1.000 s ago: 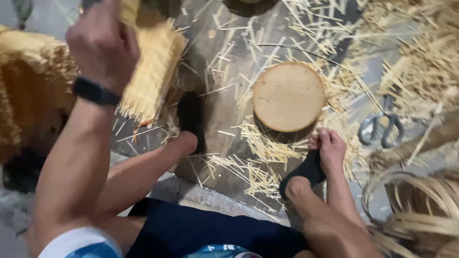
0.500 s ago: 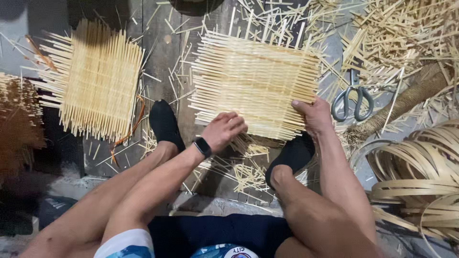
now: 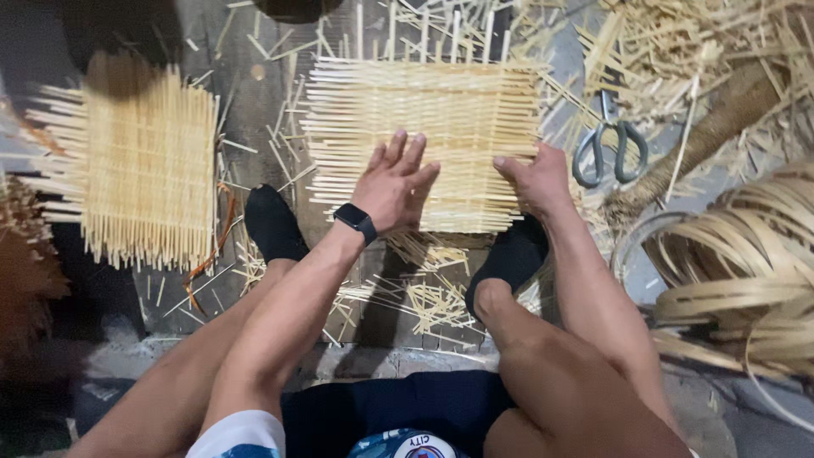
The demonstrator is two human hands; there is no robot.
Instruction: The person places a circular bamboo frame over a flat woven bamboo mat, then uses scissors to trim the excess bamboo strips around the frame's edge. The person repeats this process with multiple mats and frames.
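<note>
Woven bamboo-strip mat point(image 3: 424, 127) now lies flat on the floor point(image 3: 263, 93) at upper centre of the frame; half a second ago it sat slightly lower, a second ago a round wooden disc showed there instead. Left hand point(image 3: 394, 182), black smartwatch point(image 3: 356, 222) on the wrist, has moved onto the mat, palm down, fingers spread, grip released, pressing only. Right hand point(image 3: 534, 178) clenches the mat's lower right edge, fingers curled over the strips. Second woven mat point(image 3: 144, 170) rests at left. Scissors point(image 3: 606, 144) lie right of the mat. Coiled bamboo strips point(image 3: 746, 271) at right. Black-socked feet below the mat. Reads as mat being settled flat.
</note>
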